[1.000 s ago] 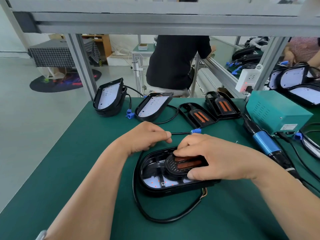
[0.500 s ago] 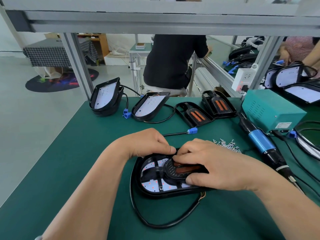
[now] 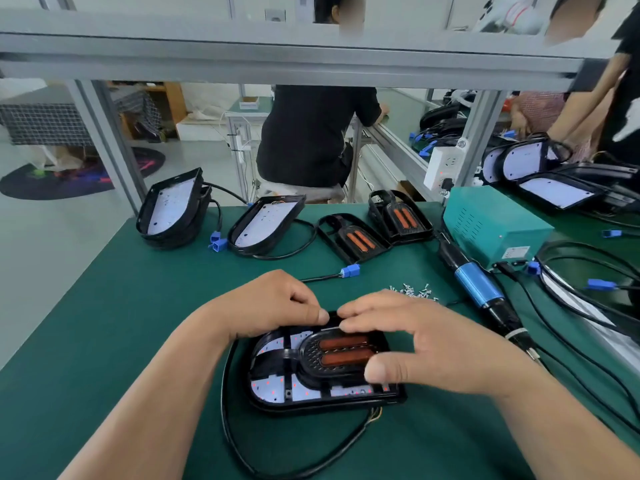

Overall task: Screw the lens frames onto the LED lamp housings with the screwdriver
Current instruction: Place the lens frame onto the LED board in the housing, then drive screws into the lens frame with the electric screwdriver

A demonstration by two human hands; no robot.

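I'm seeing a matt green cloth mat; the lamp housing is showing glossy black plastic, the lens frame ribbed black plastic, the screwdriver is gleaming blue metal, the screws are glinting silvery

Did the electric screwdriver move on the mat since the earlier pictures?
No. The electric screwdriver lies as before, its rear end beside the teal box; only the camera shifted.
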